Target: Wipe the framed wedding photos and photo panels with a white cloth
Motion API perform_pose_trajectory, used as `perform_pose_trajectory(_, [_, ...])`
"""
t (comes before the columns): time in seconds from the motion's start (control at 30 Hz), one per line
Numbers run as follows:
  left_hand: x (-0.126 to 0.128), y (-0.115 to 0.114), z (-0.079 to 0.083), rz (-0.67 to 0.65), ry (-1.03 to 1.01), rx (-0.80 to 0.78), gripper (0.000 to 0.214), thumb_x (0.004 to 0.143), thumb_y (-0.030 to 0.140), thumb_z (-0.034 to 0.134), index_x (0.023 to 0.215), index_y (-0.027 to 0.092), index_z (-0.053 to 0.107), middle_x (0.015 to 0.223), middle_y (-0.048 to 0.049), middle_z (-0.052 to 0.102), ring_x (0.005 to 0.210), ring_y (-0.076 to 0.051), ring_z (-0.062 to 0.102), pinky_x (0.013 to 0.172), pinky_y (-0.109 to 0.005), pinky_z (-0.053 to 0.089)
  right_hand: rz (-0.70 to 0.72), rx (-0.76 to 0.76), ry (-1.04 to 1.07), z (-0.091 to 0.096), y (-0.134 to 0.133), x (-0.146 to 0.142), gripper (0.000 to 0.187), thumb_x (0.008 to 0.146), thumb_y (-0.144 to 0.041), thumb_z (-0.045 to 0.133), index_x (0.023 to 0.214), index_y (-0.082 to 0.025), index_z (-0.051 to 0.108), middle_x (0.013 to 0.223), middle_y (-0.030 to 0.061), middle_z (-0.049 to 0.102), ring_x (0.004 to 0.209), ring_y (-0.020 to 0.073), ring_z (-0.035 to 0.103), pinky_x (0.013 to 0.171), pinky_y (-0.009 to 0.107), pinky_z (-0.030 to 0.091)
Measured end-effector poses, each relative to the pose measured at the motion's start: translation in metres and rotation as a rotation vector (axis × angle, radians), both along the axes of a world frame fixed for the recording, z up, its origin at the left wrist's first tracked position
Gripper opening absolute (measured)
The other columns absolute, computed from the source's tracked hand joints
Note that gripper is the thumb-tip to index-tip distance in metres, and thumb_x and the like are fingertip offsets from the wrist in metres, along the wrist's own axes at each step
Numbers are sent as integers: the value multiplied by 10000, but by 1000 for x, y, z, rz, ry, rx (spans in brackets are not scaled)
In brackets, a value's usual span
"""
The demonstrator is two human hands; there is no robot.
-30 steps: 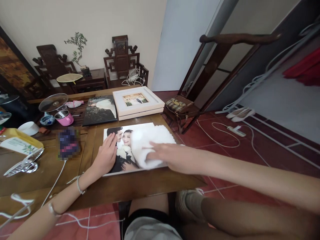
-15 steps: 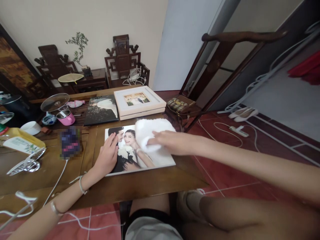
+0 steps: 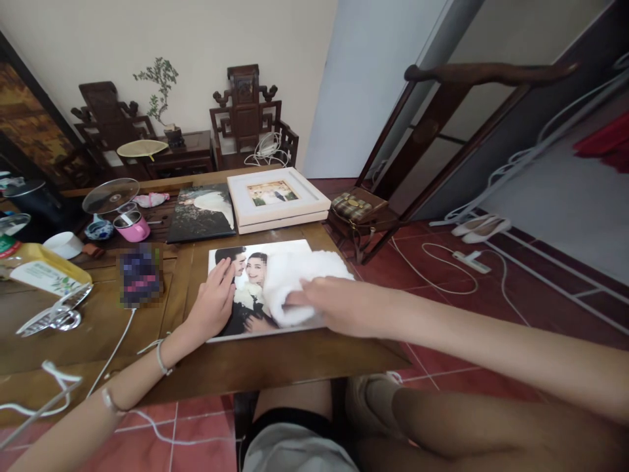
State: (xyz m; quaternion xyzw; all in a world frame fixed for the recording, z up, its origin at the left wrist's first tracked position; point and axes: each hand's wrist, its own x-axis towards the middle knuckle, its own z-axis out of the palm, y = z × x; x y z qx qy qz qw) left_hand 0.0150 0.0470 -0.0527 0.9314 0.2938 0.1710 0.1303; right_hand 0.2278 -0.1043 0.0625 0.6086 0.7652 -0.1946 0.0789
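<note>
A flat photo panel [image 3: 289, 248] with a picture of two people lies near the front edge of the wooden table [image 3: 211, 373]. My left hand [image 3: 215, 300] rests flat on the panel's left side, fingers stretched out and close together. In my right hand [image 3: 339, 303] is a fluffy white cloth [image 3: 295, 275], bunched and pressed on the panel's right half, covering part of the picture. The fingertips of that hand are partly hidden in the cloth.
Behind the panel are a white picture box [image 3: 280, 196] and a dark photo panel [image 3: 201, 213]. To the left are a pink mug [image 3: 132, 227], a bottle of yellow liquid [image 3: 49, 269], a silver hair clip [image 3: 56, 314] and a blurred dark object [image 3: 141, 276]. A wooden chair [image 3: 427, 118] stands at right.
My right hand has moved the white cloth down the panel, nearer to me, uncovering part of its top edge. My left hand stays in place on the panel.
</note>
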Motion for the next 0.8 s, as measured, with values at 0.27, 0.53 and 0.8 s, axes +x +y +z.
perform_pose_trajectory(0.27, [-1,9,-2,-2,4,2,481,995,244,279,1460,175,379,1549,-150,343,1460,-276,259,1134,-520,315,-57,321,-157,-47,45,48,747,652,131,408,1306,-191,571,1188,144,635,1228,288,540,879,328,476])
perform_pose_trajectory(0.53, [-2,10,-4,-8,-34,19,479,992,254,277,1438,136,409,1538,-175,355,1443,-295,294,1129,-537,325,47,-129,-81,12,6,-9,559,748,78,442,1174,-200,673,973,139,676,1020,283,642,783,308,453])
perform_pose_trajectory(0.8, [-4,12,-2,-46,18,22,492,987,249,278,1443,109,398,1550,-182,335,1461,-302,252,1132,-541,313,54,-41,-18,7,6,-16,537,777,29,448,1192,-241,655,1001,119,660,880,244,657,699,286,421])
